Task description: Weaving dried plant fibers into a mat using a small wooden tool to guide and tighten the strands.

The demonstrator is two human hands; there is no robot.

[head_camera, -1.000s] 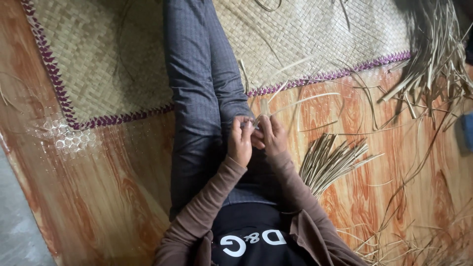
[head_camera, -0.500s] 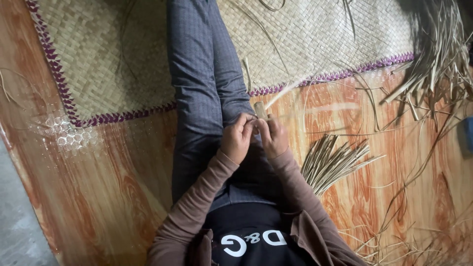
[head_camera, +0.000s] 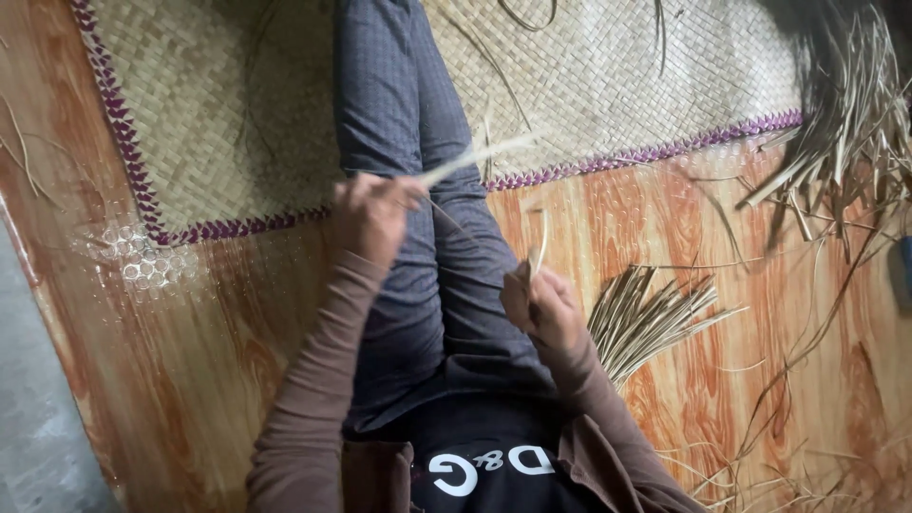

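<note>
We note a clear change from half a second ago: both hands were then joined together over the lap, and they have now drawn apart. The left hand (head_camera: 372, 214) has moved up toward the woven mat (head_camera: 218, 123), its fingers closed on a pale reed strip (head_camera: 475, 157) that runs from the fist out over the mat's near edge. The right hand (head_camera: 541, 304) sits lower, away from the mat, fingers pinched on a short strip end (head_camera: 540, 249) that stands upright above them. A thin strand appears to run between the two hands across the trouser legs (head_camera: 408, 171); we cannot tell whether it joins them.

No packages or signs are in view. The only marking is white lettering on the dark garment at the bottom edge, well below the mat.

The mat is straw-coloured, plaited, and edged with a purple border (head_camera: 627, 154). It lies on orange wood-grain flooring (head_camera: 190, 351), glossy, with light reflecting just below the mat's left corner. A bundle of cut reeds (head_camera: 646, 318) lies on the floor below the mat, just beside the right hand. A loose heap of dry reeds (head_camera: 845, 142) overlaps the mat's right end.
</note>
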